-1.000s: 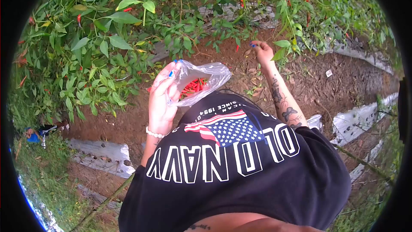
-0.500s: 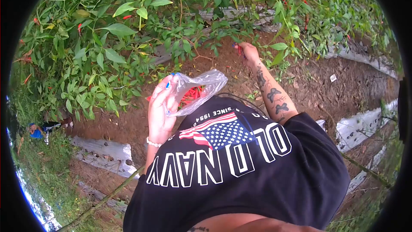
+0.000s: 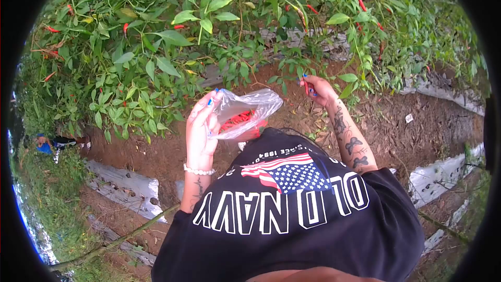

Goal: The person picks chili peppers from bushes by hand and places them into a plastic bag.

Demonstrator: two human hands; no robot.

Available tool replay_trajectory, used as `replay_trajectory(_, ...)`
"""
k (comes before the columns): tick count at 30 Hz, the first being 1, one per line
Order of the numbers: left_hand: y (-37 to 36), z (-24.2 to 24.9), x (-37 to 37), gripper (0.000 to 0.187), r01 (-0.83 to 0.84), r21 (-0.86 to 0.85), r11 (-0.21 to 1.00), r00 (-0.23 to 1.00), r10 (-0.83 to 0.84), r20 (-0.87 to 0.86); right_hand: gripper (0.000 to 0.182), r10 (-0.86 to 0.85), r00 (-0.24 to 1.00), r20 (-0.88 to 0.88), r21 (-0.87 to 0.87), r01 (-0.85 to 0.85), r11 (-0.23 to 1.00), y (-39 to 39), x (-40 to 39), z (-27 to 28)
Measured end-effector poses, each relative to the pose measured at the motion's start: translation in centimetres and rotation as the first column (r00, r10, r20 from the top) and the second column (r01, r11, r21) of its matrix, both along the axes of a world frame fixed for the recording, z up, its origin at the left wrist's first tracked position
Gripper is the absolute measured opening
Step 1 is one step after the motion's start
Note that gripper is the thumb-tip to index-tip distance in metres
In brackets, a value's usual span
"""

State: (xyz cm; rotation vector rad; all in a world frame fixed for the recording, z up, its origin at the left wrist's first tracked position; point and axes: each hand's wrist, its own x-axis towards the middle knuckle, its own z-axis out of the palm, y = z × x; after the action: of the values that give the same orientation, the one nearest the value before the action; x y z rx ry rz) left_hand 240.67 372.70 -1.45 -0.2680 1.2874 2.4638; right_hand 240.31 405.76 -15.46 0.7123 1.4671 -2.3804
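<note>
Black shirt (image 3: 339,248), seen inverted from the wearer's viewpoint, lettered "OLD NAVY" in white outline, with "SINCE 1994" in smaller type above a stars-and-stripes print (image 3: 300,171). The left hand (image 3: 202,128) grips the rim of a clear plastic bag (image 3: 267,100), which gapes beside it; red chillies (image 3: 239,120) lie inside, between the two hands. The right hand (image 3: 321,91), fingers closed, pinches a red chilli (image 3: 307,89) below the leafy plants (image 3: 172,68), apart from the bag.
</note>
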Motion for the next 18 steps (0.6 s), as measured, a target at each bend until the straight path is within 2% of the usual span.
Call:
replay_trajectory(2,-0.1,0.1,0.3,0.03,-0.035,0.006,0.999,0.999,0.035,-0.004,0.013,-0.019,1.0,-0.004,0.104,0.019,0.994,0.9,0.3,-1.2)
replay_trajectory(6,-1.2,0.1,0.7,0.031,-0.089,0.021,0.996,0.995,0.088,0.035,0.012,-0.02,1.0,0.0,0.173,0.02,0.985,0.7,0.7,-1.5)
replay_trajectory(8,-1.8,0.2,0.7,0.034,-0.073,0.022,0.997,0.997,0.072,0.02,0.013,0.033,0.998,0.051,0.403,-0.05,0.914,1.2,0.5,-2.7)
replay_trajectory(9,-1.8,0.3,0.7,0.038,-0.061,0.022,0.998,0.998,0.06,0.006,0.013,0.024,0.999,0.044,0.405,-0.04,0.914,1.5,0.4,-3.5)
replay_trajectory(10,-1.8,0.5,0.8,0.041,-0.041,0.005,0.999,0.999,0.041,-0.025,0.014,-0.029,0.999,-0.044,0.7,0.052,0.712,1.6,0.3,-4.5)
replay_trajectory(11,-1.6,0.7,0.9,0.041,-0.038,0.003,0.999,0.999,0.038,-0.025,0.016,-0.045,0.989,-0.139,0.896,0.145,0.419,1.6,0.5,-5.6)
replay_trajectory(12,-1.4,0.8,1.1,0.042,-0.022,-0.023,0.999,0.994,0.02,-0.109,0.023,-0.076,0.989,-0.129,0.815,0.149,0.56,0.5,0.9,-2.5)
replay_trajectory(13,-1.2,1.0,1.2,0.043,-0.015,-0.052,0.999,0.981,0.005,-0.193,0.023,-0.066,0.989,-0.131,0.813,0.146,0.564,-0.4,1.2,-0.2)
replay_trajectory(14,-0.8,1.2,1.4,0.048,-0.002,-0.062,0.998,0.979,-0.011,-0.202,0.024,-0.035,0.99,-0.136,0.624,0.113,0.773,-1.0,1.5,1.7)
replay_trajectory(15,-0.4,1.3,1.4,0.048,0.014,-0.069,0.997,0.976,-0.029,-0.218,0.026,0.006,0.988,-0.153,0.385,0.053,0.921,-2.0,1.3,3.8)
replay_trajectory(17,0.0,1.2,1.6,0.048,0.032,-0.03,0.999,0.973,-0.038,-0.226,0.026,0.131,0.968,-0.215,0.023,-0.13,0.991,-4.9,1.2,8.1)
replay_trajectory(18,0.3,1.5,1.6,0.047,0.047,-0.041,0.998,0.968,-0.056,-0.244,0.024,0.155,0.924,-0.351,0.05,-0.147,0.988,-7.3,1.3,10.3)
